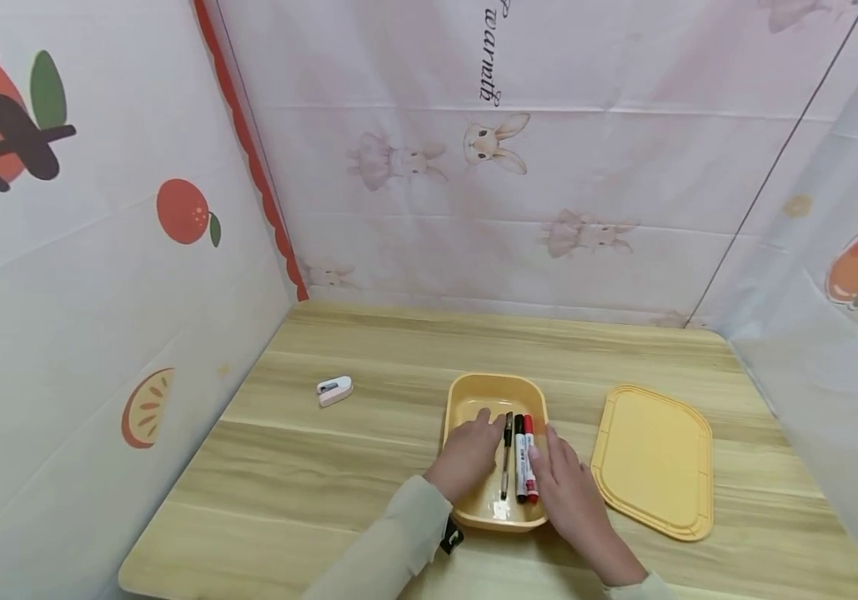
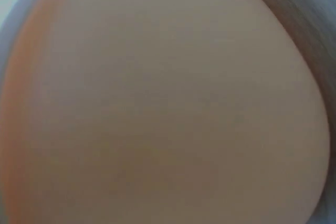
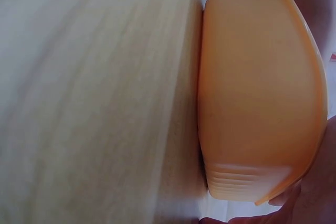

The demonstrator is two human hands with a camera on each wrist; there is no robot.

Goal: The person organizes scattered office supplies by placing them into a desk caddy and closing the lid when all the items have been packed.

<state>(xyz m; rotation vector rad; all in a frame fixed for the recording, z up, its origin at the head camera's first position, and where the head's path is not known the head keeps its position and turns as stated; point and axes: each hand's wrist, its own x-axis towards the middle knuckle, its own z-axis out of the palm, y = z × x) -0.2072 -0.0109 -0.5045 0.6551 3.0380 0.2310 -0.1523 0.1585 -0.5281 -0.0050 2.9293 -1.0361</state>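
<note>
A yellow plastic box (image 1: 483, 385) sits on the table, its top uncovered. In it lie a pen (image 1: 506, 467), a black-capped marker (image 1: 521, 462) and a red-capped marker (image 1: 529, 429), side by side. My left hand (image 1: 469, 454) reaches over the box's left rim, its extended fingertips beside the pen's dark upper end; whether they touch it cannot be told. My right hand (image 1: 567, 492) holds the right wall, thumb over the rim by the red marker and fingers along the outside. In the right wrist view, the box's outer wall (image 3: 257, 87) stands close; the left wrist view is filled by a blurred surface.
A yellow lid (image 1: 654, 462) lies flat on the wooden table (image 1: 376, 450), right of the box. A small white and pink sharpener-like object (image 1: 334, 390) lies at the left. Printed cloth walls border the table at the back and sides.
</note>
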